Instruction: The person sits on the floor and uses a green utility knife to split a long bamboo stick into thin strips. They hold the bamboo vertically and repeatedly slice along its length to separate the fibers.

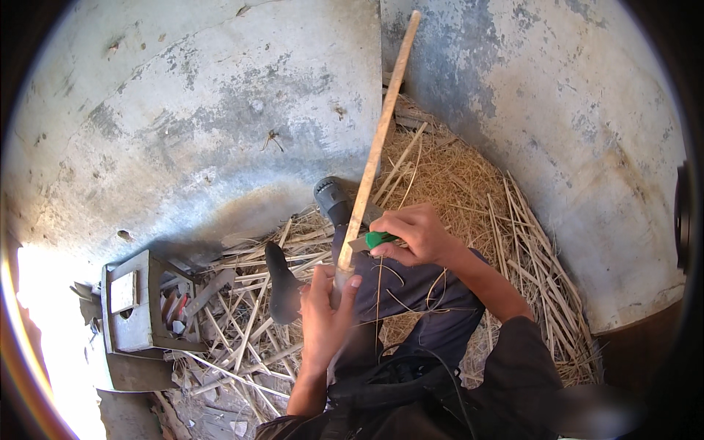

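A long, pale wooden stick (pixel 382 132) slants up and away in front of me, its far end reaching over the wall behind. My left hand (pixel 323 315) is closed around its near end, where a thicker, light-coloured section shows between thumb and fingers. My right hand (pixel 419 233) grips a green-handled knife (pixel 380 238). Its short, flat metal blade lies against the stick, just beyond my left hand. The stick's lowest part is hidden by my left hand. Below are my legs in dark trousers (pixel 447 315).
Cut sticks and strips (pixel 539 271) lie in a heap along the right wall, beside a pile of straw-like shavings (pixel 455 176). On the left stands a worn wooden box (pixel 132 323) with small items inside. Peeling walls (pixel 242 125) close in ahead. My shod feet (pixel 331 192) rest among the strips.
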The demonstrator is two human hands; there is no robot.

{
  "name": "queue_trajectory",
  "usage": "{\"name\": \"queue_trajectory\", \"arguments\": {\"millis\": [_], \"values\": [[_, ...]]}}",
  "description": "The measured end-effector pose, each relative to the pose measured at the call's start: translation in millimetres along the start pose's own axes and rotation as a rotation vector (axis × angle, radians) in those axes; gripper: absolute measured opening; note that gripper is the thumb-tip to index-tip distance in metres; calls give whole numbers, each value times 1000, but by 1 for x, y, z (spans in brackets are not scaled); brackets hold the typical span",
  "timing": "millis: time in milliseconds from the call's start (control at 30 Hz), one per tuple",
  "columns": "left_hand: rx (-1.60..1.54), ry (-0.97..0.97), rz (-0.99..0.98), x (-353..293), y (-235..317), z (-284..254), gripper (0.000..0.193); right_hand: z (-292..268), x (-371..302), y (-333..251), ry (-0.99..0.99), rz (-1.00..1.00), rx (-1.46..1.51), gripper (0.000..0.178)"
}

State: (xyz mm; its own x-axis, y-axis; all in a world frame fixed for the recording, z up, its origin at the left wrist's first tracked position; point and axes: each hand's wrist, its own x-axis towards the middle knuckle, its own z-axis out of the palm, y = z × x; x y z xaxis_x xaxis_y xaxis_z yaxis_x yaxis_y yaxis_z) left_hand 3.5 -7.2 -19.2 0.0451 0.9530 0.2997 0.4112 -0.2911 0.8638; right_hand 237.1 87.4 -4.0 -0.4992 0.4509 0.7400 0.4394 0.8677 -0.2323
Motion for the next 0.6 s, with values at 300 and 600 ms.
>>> {"name": "queue_trajectory", "arguments": {"millis": [300,600], "values": [[59,-29,39,-1,8,2,19,1,1,-5,21,-51,-8,37],[70,-47,9,-2,9,3,23,0,1,1,147,101,17,35]]}}
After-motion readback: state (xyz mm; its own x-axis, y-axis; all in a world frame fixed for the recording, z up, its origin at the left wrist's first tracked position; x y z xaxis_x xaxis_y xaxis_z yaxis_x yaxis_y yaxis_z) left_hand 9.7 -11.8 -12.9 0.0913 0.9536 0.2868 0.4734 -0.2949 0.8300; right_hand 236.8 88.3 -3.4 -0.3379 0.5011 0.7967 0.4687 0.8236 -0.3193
